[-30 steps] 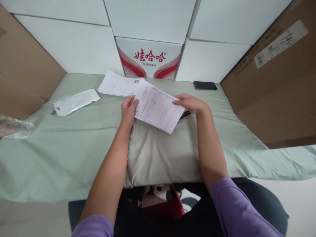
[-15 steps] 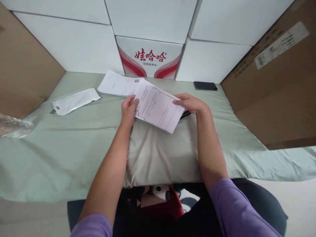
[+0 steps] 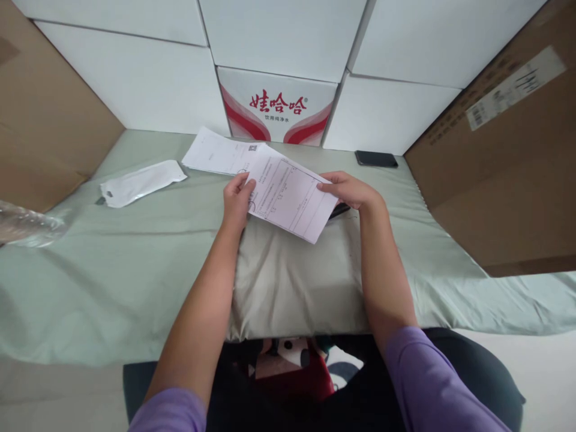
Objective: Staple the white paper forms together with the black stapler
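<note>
A white printed sheet of paper (image 3: 292, 195), with lines of text and ruled boxes, is held tilted above the cloth-covered surface. My left hand (image 3: 238, 197) pinches its left edge between thumb and fingers. At the right edge my right hand (image 3: 351, 191) grips it, thumb on top and fingers underneath. Whether it is one sheet or more, I cannot tell. Behind it lies a stack of printed papers (image 3: 216, 153), partly covered by the held sheet. A dark object (image 3: 339, 210) shows partly under the right hand; its kind is hidden.
A white plastic packet (image 3: 141, 183) lies at the left, near a clear plastic bottle (image 3: 31, 225). A black phone (image 3: 377, 159) rests at the back right. White cartons (image 3: 279, 105) line the back, and brown cardboard boxes (image 3: 504, 174) stand at both sides of the green cloth (image 3: 135, 270).
The view has shifted slightly, so everything sits a little further right. Both hands keep the same hold on the paper.
</note>
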Available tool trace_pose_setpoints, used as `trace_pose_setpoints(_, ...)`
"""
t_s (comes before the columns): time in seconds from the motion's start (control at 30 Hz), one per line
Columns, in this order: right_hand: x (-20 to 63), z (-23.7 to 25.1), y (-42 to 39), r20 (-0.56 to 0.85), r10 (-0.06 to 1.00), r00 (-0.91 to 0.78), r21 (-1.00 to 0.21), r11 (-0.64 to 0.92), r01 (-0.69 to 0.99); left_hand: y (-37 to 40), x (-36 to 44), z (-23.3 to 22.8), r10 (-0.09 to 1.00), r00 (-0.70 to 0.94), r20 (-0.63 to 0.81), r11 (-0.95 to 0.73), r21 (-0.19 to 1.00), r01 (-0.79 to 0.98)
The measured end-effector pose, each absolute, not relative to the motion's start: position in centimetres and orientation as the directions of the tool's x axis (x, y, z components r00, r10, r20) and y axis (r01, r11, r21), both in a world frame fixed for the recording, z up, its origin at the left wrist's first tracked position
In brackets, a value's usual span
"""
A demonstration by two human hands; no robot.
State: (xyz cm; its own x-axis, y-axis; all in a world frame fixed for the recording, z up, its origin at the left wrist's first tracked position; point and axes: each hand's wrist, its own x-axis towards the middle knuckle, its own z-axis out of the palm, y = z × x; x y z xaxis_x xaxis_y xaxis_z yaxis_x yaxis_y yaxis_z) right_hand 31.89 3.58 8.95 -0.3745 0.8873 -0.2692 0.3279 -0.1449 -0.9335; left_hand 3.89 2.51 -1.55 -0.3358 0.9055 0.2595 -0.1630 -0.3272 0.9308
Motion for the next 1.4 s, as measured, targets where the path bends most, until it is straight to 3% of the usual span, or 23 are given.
trace_pose_setpoints(0.83, 32.3, 8.2, 4.3, -0.203, 0.875, -0.439, -0.974, -0.133, 0.185, 2.3, 4.0, -1.0, 0.902, -0.35, 0.254, -0.326, 0.932, -0.162)
trace_pose_setpoints(1.23, 31.7, 9.4, 3.3, -0.251, 0.901, -0.353, -0.946, -0.152, 0.285, 2.4, 4.0, -1.2, 0.904, -0.346, 0.25, -0.329, 0.925, -0.191)
trace_pose_setpoints(1.4, 31.8, 8.8, 4.2, -0.202, 0.956, -0.212, -0.97, -0.164, 0.182, 2.7, 3.8, -1.5, 0.885, -0.376, 0.274, -0.355, 0.92, -0.166)
